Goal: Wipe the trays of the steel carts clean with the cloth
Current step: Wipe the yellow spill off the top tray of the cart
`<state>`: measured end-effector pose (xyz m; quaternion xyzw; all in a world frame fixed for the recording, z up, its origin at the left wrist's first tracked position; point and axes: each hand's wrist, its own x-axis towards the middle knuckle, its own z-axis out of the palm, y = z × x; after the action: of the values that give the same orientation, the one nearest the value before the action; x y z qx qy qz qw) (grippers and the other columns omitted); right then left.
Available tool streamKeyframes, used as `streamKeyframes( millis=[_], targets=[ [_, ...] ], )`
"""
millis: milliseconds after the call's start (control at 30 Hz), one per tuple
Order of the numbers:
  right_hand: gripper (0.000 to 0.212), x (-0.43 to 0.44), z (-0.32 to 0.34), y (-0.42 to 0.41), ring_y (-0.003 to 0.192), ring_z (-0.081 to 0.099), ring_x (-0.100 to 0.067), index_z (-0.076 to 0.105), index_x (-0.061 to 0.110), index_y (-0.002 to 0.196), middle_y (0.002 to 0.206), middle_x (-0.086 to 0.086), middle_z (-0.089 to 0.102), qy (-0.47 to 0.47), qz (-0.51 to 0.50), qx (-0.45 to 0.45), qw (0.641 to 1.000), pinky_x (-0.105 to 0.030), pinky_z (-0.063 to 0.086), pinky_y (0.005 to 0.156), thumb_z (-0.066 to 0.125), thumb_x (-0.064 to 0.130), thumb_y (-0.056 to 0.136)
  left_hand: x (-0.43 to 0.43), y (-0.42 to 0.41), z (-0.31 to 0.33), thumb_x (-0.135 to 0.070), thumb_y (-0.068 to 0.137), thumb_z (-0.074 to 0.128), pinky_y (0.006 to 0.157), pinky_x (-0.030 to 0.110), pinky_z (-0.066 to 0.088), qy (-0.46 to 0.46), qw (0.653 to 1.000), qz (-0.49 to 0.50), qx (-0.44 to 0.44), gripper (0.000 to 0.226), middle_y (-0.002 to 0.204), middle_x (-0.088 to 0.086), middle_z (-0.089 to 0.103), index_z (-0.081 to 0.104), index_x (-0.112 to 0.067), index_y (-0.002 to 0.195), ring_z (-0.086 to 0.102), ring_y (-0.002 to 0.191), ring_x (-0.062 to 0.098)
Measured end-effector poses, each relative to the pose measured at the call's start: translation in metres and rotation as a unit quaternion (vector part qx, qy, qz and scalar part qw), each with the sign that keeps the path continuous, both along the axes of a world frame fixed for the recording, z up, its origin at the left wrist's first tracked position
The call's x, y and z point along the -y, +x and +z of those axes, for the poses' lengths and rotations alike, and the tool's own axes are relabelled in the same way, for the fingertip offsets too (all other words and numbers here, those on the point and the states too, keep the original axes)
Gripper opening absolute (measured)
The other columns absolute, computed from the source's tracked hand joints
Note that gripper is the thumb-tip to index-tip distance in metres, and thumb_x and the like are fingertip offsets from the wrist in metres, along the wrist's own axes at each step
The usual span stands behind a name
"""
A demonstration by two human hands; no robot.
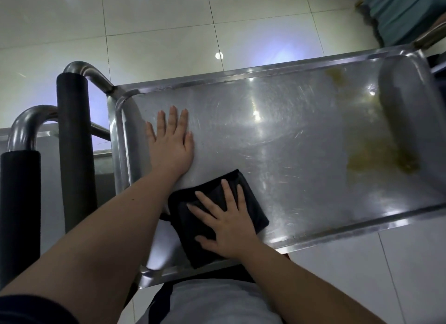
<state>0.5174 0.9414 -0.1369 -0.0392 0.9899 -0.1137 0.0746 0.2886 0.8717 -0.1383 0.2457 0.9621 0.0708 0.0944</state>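
Two yellowish-brown marks tell us most of the work on this tray is ahead of us: a large stain lies toward the right end, and a fainter stain sits by the far rim near the right corner, both well apart from the cloth. That cloth, black and folded into a thick pad, lies on the near part of the tray, left of the middle, reaching the near rim. Our right hand lies flat on top of it, fingers straight and spread, pressing it down rather than gripping it. Our left hand is flat on bare steel just beyond the cloth and to its left, fingers straight and close together, thumb out, and we judge it braces the cart. The steel around both hands looks dull and finely scratched, with bright glints of light and no smears; whether it is already wiped we cannot tell. We judge the wiping is at an early stage, with the whole right half to cover. At the left stands a second cart's padded handle, but its trays are barely in view, so we cannot judge them
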Motion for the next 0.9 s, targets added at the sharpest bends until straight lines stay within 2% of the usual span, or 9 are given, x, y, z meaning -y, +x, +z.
streamKeyframes(
  millis=[100, 167, 333, 433, 600, 767, 900],
  targets=[
    [0.072, -0.014, 0.001, 0.004, 0.147, 0.009, -0.045, 0.035, 0.042, 0.148, 0.161, 0.011, 0.022, -0.005, -0.015, -0.014, 1.0, -0.068, 0.008, 0.113, 0.051, 0.069, 0.083, 0.0, 0.0, -0.002, -0.044, 0.101, 0.016, 0.119, 0.053, -0.005, 0.003, 1.0, -0.003, -0.001, 0.057, 0.164, 0.0, 0.006, 0.009, -0.03, 0.156, -0.002, 0.151, 0.025],
    [0.072, -0.035, 0.0, 0.013, 0.148, 0.011, -0.042, 0.036, 0.045, 0.147, 0.16, 0.012, 0.024, 0.0, -0.061, -0.014, 0.998, -0.067, 0.009, 0.113, 0.05, 0.07, 0.081, -0.001, 0.0, -0.003, -0.045, 0.101, 0.016, 0.119, 0.053, -0.005, 0.007, 1.0, -0.004, -0.003, 0.058, 0.164, 0.0, 0.008, 0.011, -0.03, 0.156, 0.0, 0.151, 0.025],
    [0.079, -0.138, -0.003, 0.058, 0.148, 0.004, -0.041, 0.015, 0.048, 0.152, 0.162, 0.014, 0.016, 0.102, -0.214, 0.033, 0.971, -0.066, 0.005, 0.115, 0.039, 0.073, 0.08, -0.001, 0.001, -0.003, -0.046, 0.1, 0.016, 0.119, 0.051, -0.006, 0.006, 1.0, -0.004, -0.003, 0.058, 0.164, 0.0, 0.008, 0.011, -0.03, 0.156, 0.0, 0.151, 0.025],
    [0.076, -0.168, 0.005, 0.072, 0.148, 0.004, -0.043, 0.014, 0.046, 0.152, 0.161, 0.01, 0.02, 0.103, -0.276, 0.075, 0.953, -0.066, 0.004, 0.114, 0.033, 0.072, 0.083, -0.002, 0.004, -0.002, -0.044, 0.102, 0.016, 0.118, 0.051, -0.01, -0.002, 1.0, -0.01, -0.004, 0.058, 0.164, 0.003, 0.005, 0.009, -0.027, 0.157, -0.003, 0.151, 0.026],
    [0.075, -0.166, 0.009, 0.066, 0.147, 0.003, -0.047, 0.022, 0.04, 0.153, 0.162, 0.008, 0.016, 0.107, -0.264, 0.102, 0.953, -0.068, 0.005, 0.114, 0.029, 0.072, 0.085, -0.022, 0.024, 0.003, -0.035, 0.103, 0.019, 0.115, 0.049, -0.018, 0.003, 1.0, -0.008, -0.007, 0.056, 0.164, 0.006, 0.004, 0.012, -0.02, 0.156, -0.007, 0.15, 0.028],
    [0.075, -0.165, 0.009, 0.069, 0.147, -0.001, -0.047, 0.018, 0.041, 0.154, 0.163, 0.009, 0.012, 0.098, -0.262, 0.1, 0.955, -0.07, 0.007, 0.113, 0.027, 0.073, 0.087, -0.091, 0.077, 0.014, -0.03, 0.102, 0.033, 0.119, 0.052, -0.007, 0.082, 0.992, -0.091, 0.034, 0.061, 0.164, 0.007, 0.006, 0.006, -0.023, 0.156, -0.001, 0.15, 0.029],
    [0.075, -0.166, 0.009, 0.07, 0.147, 0.002, -0.046, 0.018, 0.042, 0.153, 0.163, 0.008, 0.017, 0.078, -0.267, 0.084, 0.957, -0.069, 0.005, 0.113, 0.03, 0.074, 0.087, -0.148, 0.086, 0.015, -0.032, 0.103, 0.03, 0.119, 0.055, -0.002, 0.062, 0.991, -0.115, 0.03, 0.06, 0.164, 0.006, 0.003, 0.001, -0.028, 0.156, -0.001, 0.15, 0.029]
  ],
)
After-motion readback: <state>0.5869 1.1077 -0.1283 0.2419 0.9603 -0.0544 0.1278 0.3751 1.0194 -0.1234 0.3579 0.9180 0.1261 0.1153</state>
